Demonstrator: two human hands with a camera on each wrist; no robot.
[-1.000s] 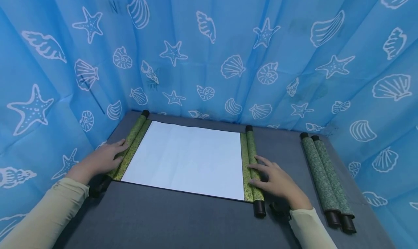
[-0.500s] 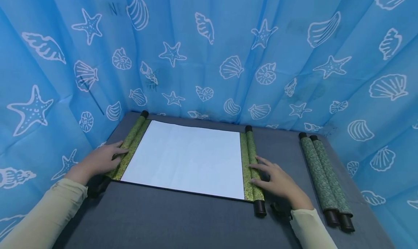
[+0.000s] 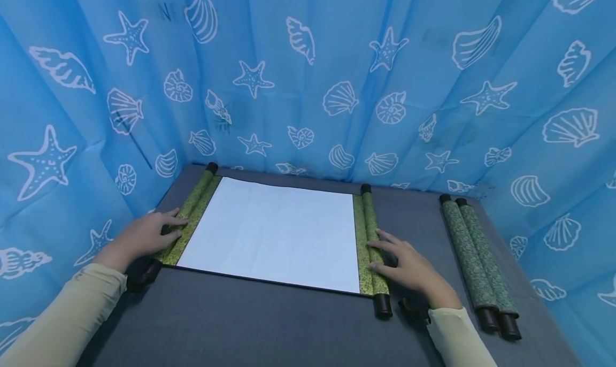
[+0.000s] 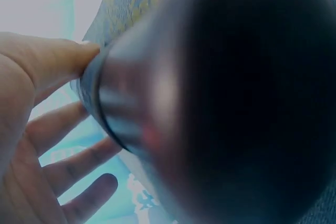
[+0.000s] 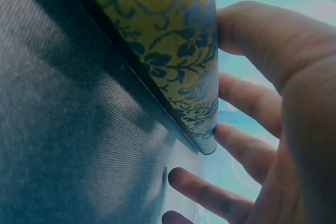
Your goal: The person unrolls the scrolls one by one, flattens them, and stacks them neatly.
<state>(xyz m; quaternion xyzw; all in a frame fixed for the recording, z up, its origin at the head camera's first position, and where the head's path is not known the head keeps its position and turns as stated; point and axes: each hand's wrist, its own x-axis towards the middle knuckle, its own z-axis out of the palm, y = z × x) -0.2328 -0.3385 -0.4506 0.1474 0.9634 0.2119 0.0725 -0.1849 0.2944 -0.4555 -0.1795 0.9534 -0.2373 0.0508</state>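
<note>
A scroll with a white sheet [image 3: 274,233] lies unrolled on the grey cloth, its patterned green-gold borders ending in a roller on each side. My left hand [image 3: 139,236] rests its thumb and fingers on the left roller [image 3: 197,193]. In the left wrist view the roller's dark end knob [image 4: 252,87] looms blurred and large, with the fingers spread beside it. On the right roller [image 3: 369,212] lie the fingertips and thumb of my right hand [image 3: 414,268]. The right wrist view shows them against the leafy yellow roll [image 5: 173,61], while other fingers stand apart from it.
Two rolled green scrolls [image 3: 471,260] with dark ends lie side by side at the right of the grey-covered table [image 3: 250,324]. A blue curtain [image 3: 298,89] printed with shells and starfish stands behind and along both sides.
The fingers of my left hand have shifted slightly on the left roller. My right hand and the scroll stay where they were.
</note>
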